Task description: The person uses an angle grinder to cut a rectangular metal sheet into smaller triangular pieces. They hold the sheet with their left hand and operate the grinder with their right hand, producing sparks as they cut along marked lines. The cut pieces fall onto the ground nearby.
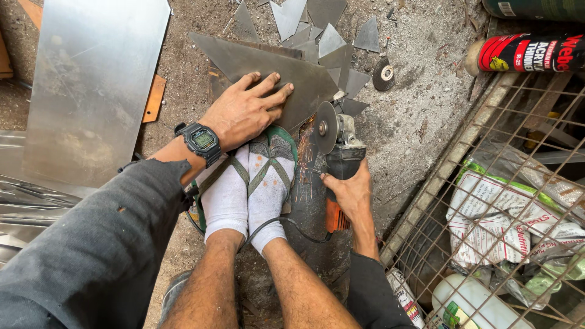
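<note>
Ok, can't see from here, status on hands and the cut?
Left hand flat on metal sheet. Right hand grips angle grinder, disc at sheet edge. Both feet beside the disc.

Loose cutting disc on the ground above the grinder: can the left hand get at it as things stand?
Probably not without letting go. The left hand lies flat on the metal sheet, and the loose disc lies beyond the sheet's right tip. The angle grinder, in the right hand, sits just below that path.
</note>
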